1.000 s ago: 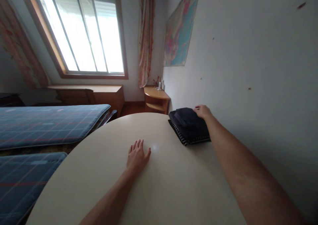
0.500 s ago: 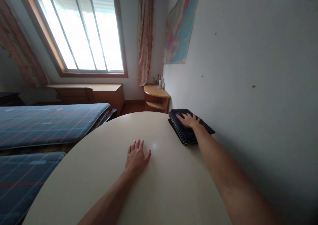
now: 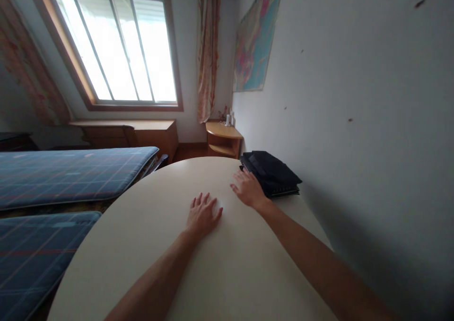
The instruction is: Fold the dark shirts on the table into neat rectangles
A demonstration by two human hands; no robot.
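A dark folded stack of cloth (image 3: 275, 169), seemingly garments, lies at the far right of the round cream table (image 3: 149, 255), close to the wall. Just left of it is my right hand (image 3: 250, 188), fingers spread and palm down; its fingertips are near the stack's left edge, and I cannot tell if they touch it. My left hand (image 3: 204, 214) rests flat on the tabletop near the middle, fingers apart, holding nothing.
Beds with blue plaid mattresses (image 3: 71, 174) stand to the left of the table. A white wall (image 3: 354, 169) runs along the right side. Beyond the table are a small wooden corner shelf (image 3: 224, 131), a desk (image 3: 152, 127) and a bright window (image 3: 117, 47).
My right hand has come off the top of the dark cloth and moved left and nearer to me. My left hand has shifted slightly right.
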